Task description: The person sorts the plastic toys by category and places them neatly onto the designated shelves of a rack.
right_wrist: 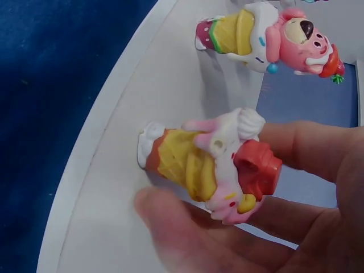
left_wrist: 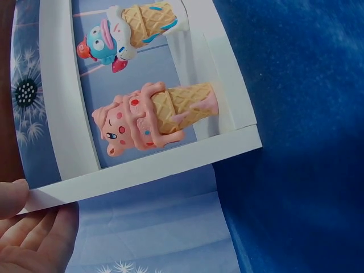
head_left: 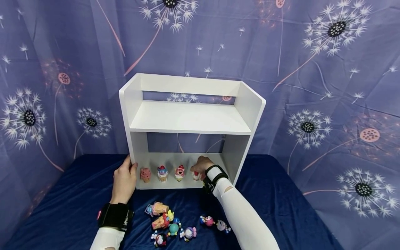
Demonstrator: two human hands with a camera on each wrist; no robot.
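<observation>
My left hand grips the left side panel of a white two-level shelf, thumb on one face and fingers on the other. On the lower board stand a pink ice-cream-cone figurine, a blue-faced one and a pink bear one in a row. At the row's right end, a cone figurine with a red top stands upright on the board. Around it is my right hand, thumb and fingers spread on either side. The thumb looks apart from the cone; fingertips behind it are hidden.
Several figurines lie on the dark blue cloth in front of the shelf, among them a cone figurine and a purple-and-white figure. Two small figures, one pink, lie beside my right forearm. A dandelion-print curtain hangs behind.
</observation>
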